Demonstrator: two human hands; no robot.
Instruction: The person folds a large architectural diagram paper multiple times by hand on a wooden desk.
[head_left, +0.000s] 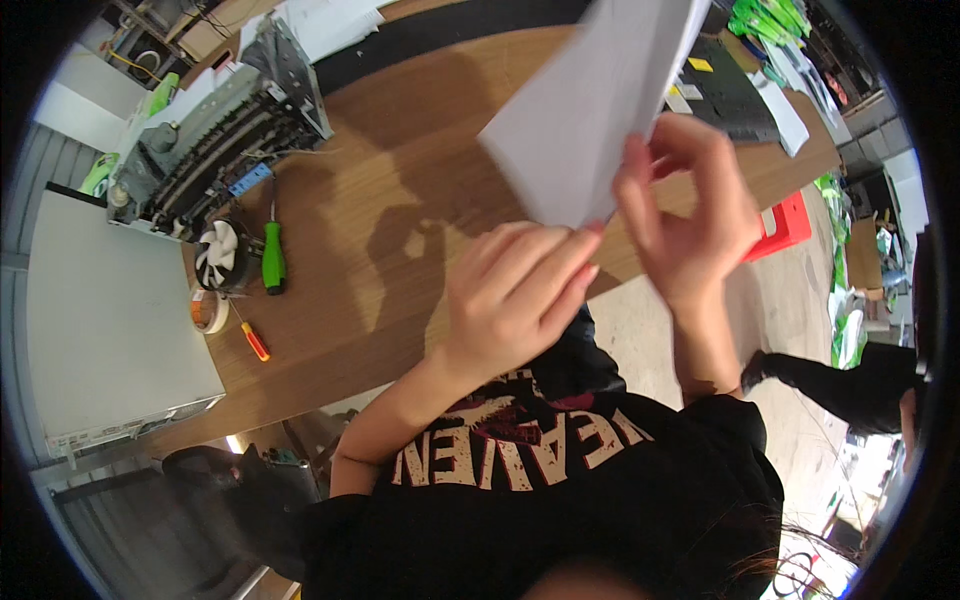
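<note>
A sheet of white paper (577, 112), apparently folded and partly blurred, is held up above the wooden table. My left hand (517, 296) grips its lower corner between thumb and fingers. Higher up, my right hand (694, 206) has its fingertips on the sheet's right edge, pinching it. The top of the paper runs out of view.
Left on the table (360, 262) are a stripped printer assembly (217, 142), a fan (217, 253), a tape roll (220, 315), a green screwdriver (273, 259), an orange-and-yellow screwdriver (255, 341) and a white casing (120, 315). Rightward are a black panel (724, 94), a red plastic object (787, 225) and another person (855, 382).
</note>
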